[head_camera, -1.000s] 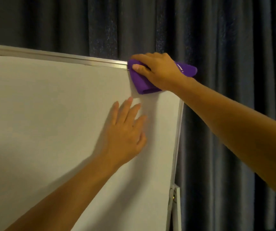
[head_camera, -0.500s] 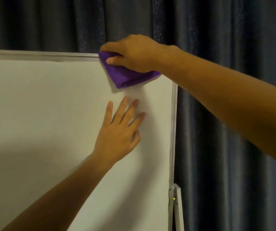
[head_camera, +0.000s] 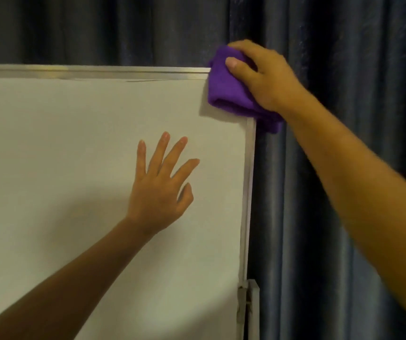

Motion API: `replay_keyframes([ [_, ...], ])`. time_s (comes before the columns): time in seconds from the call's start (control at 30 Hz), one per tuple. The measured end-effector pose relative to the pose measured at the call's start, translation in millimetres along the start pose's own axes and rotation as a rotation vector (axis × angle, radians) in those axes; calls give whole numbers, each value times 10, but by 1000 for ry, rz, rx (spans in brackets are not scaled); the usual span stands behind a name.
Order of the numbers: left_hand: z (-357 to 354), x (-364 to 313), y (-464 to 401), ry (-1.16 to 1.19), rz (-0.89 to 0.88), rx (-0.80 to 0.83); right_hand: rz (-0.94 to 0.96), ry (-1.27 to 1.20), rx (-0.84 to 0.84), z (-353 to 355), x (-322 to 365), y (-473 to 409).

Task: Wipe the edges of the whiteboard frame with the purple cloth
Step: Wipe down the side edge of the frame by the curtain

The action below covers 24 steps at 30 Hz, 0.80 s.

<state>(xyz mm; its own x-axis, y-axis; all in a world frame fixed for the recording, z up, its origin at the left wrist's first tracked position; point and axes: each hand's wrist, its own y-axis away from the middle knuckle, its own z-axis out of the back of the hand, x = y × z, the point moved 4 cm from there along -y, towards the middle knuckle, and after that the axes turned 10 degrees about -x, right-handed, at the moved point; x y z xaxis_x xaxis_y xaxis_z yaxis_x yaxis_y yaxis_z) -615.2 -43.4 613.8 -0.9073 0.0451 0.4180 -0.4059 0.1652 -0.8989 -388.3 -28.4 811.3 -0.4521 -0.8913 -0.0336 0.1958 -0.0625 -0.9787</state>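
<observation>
A white whiteboard with a thin metal frame (head_camera: 113, 72) fills the left and middle of the head view. My right hand (head_camera: 268, 79) grips the folded purple cloth (head_camera: 226, 94) and presses it over the frame's top right corner, which the cloth hides. The cloth's lower end hangs past the right frame edge (head_camera: 248, 182). My left hand (head_camera: 160, 187) lies flat on the white board surface with fingers spread, below and left of the cloth, holding nothing.
Dark blue-grey curtains (head_camera: 319, 217) hang behind the board and fill the right side. A grey metal bracket of the stand (head_camera: 247, 305) sits at the lower right edge of the board.
My right hand slid the cloth left along the top frame edge, then back right onto the top right corner. My left hand stayed flat on the board.
</observation>
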Motion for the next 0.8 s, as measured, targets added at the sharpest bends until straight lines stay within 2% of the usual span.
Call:
replay_keyframes([
  [0.07,9,-25,5,-23,12,13,-133,-207,-193,-71,-143,199],
  [0.13,10,-53,-12,-72,29,18,-213,-283,-321,-200,-196,343],
  [0.3,22,-39,27,-127,39,40,-269,-318,-417,-412,-103,379],
  [0.53,119,-27,24,-131,16,45,-331,-351,-460,-516,-72,765],
  [0.8,26,37,39,-160,13,88,-547,-351,-235,-1085,-291,2577],
])
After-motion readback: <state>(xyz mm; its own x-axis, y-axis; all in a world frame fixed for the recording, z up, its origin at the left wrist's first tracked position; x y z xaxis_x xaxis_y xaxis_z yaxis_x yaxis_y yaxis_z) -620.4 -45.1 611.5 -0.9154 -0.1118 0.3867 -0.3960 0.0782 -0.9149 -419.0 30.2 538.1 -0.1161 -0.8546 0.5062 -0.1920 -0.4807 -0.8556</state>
